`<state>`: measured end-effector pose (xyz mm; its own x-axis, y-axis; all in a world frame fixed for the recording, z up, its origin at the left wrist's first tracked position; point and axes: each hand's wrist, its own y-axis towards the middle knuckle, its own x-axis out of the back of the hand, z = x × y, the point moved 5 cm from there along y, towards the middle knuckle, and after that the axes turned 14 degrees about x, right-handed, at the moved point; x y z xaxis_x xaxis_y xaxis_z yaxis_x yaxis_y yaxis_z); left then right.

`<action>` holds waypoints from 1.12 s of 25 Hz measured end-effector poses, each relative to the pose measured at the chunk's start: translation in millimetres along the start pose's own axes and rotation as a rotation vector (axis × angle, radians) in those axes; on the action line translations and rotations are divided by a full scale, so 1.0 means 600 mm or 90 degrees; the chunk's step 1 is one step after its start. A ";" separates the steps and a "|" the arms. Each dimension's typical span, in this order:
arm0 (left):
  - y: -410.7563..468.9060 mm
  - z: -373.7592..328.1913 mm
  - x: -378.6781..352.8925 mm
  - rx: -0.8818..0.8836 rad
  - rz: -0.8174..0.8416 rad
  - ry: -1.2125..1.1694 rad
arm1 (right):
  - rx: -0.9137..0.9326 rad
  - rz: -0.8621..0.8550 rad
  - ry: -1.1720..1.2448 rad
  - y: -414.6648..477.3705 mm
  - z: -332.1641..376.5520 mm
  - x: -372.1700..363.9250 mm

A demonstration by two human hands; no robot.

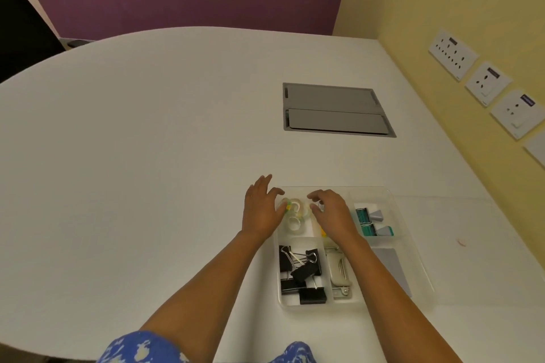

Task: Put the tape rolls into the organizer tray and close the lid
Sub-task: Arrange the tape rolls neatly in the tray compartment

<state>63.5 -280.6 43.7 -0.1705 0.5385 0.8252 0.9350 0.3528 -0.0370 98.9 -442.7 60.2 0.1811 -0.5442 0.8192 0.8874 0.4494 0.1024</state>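
White table (147,156): both hands, left hand (261,212) and right hand (333,215), spread, empty over tape rolls (295,212).

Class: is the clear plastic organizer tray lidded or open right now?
Open. The clear plastic organizer tray shows no lid over it; both hands reach straight into the compartment holding the clear tape rolls.

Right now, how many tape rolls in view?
2 visible, both in the tray's far-left compartment: one tape roll between the hands, another just nearer the person. Hands may hide more.
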 end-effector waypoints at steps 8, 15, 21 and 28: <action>0.006 -0.005 -0.049 -0.051 0.073 0.250 | 0.087 0.102 -0.086 0.007 0.002 -0.040; 0.028 -0.022 -0.059 -0.091 0.150 0.463 | 0.128 0.155 -0.242 0.014 0.007 -0.068; 0.032 -0.024 -0.046 -0.073 0.111 0.459 | 0.129 0.133 -0.275 0.016 0.010 -0.070; 0.032 -0.023 -0.044 -0.068 0.104 0.437 | 0.155 0.196 -0.348 0.014 -0.002 -0.061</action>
<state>89.9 -298.5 29.2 0.1763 -0.0376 0.9836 0.9630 0.2134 -0.1645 100.3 -419.7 30.6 0.1131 0.0425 0.9927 0.6966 0.7090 -0.1098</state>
